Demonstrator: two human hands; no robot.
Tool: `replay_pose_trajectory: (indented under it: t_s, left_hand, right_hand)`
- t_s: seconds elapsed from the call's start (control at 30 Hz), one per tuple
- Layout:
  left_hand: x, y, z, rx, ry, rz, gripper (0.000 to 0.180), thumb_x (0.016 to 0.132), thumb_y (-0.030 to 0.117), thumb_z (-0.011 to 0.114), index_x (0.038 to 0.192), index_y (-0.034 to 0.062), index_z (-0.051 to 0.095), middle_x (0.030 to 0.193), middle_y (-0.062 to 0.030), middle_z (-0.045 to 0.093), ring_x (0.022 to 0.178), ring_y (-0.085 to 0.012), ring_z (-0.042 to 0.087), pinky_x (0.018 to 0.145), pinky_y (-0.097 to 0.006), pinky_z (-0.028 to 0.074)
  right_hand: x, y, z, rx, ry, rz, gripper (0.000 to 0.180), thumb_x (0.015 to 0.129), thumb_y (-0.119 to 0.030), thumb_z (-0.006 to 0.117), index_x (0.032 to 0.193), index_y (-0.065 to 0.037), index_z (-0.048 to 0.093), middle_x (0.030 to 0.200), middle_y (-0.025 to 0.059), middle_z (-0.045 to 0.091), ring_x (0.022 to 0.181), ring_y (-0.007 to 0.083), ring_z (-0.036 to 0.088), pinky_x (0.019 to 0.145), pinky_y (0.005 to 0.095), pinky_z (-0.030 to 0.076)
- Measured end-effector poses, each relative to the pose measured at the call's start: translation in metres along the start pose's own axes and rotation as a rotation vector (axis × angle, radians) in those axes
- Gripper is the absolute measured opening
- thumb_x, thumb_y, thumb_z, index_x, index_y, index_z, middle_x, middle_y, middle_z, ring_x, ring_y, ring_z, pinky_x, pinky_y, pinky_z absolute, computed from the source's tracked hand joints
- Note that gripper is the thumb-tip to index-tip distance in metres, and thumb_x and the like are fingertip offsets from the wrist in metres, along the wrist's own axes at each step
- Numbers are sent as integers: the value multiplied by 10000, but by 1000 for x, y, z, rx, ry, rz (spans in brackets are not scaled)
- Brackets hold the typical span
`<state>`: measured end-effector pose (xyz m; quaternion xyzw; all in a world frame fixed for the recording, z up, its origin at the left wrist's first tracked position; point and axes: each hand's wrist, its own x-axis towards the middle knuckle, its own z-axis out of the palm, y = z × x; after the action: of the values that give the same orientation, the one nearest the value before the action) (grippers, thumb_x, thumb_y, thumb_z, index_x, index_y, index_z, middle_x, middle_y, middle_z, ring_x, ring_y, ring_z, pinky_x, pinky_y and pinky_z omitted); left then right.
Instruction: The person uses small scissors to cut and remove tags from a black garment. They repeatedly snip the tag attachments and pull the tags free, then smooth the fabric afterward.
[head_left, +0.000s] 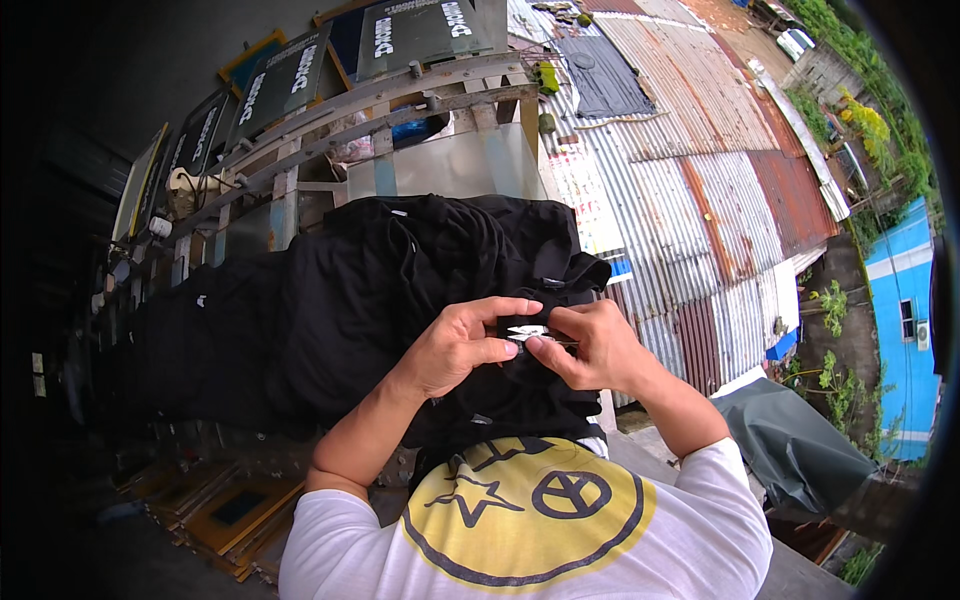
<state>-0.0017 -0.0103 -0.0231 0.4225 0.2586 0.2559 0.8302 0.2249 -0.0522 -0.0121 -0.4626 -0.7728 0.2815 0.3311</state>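
Note:
A heap of black garments [345,300] lies before me, with small whitish labels showing here and there. At its near right end, my left hand [455,345] holds part of a black garment [475,385], its thumb and forefinger curved apart along the cloth. Pinched in my right hand [595,345] is a small white pointed piece that looks like thread snips [527,331]; its slim tips point toward the left hand. The left thumb tip lies close beside those tips. Both hands' lower fingers are partly hidden, and fine detail between them is too small to read.
Beyond the heap stands a metal rack [390,95] holding several dark framed screens [425,38]. Wooden frames [235,510] lie low at the left. Rusty corrugated roofs [690,170] spread below on the right, past the edge. A dark tarp [795,440] hangs at lower right.

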Motion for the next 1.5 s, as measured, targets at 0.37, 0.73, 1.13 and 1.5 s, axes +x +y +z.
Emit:
replay_pose_trajectory:
  t_s: [0.37, 0.73, 1.13, 1.5]
  left_hand:
    - [1, -1, -4, -75, -90, 18, 605, 847, -70, 626, 1432, -5, 488, 1121, -75, 668, 978, -98, 627, 869, -235, 515]
    - [1, -3, -2, -132, -43, 63, 569, 855, -93, 631, 1404, -3, 510, 1131, -82, 663, 997, -124, 639, 918, -266, 525]
    - [-2, -5, -2, -278, 83, 59, 292, 909, -76, 600, 1191, -36, 665, 1053, -130, 723, 941, -186, 726, 858, -327, 613]
    - [-7, 0, 0, -169, 188, 83, 205, 860, -66, 688, 1064, -42, 690, 923, -80, 707, 844, -120, 697, 795, -265, 593]
  right_hand:
    - [1, 11, 0, 80, -18, -22, 397, 878, -266, 686, 611, -26, 517, 472, 108, 467, 392, 282, 494, 420, 376, 354]
    - [-13, 22, -7, 381, 56, 156, 475, 961, -338, 613, 641, -7, 496, 485, 55, 393, 442, 121, 364, 435, 325, 303]
    - [-26, 24, 7, 395, 191, 134, 454, 961, -320, 625, 657, -21, 470, 494, 42, 394, 453, 102, 368, 436, 310, 303]
    - [-21, 42, 14, -63, 361, 195, 222, 808, -46, 727, 815, 58, 531, 803, 156, 541, 652, 290, 543, 577, 366, 418]
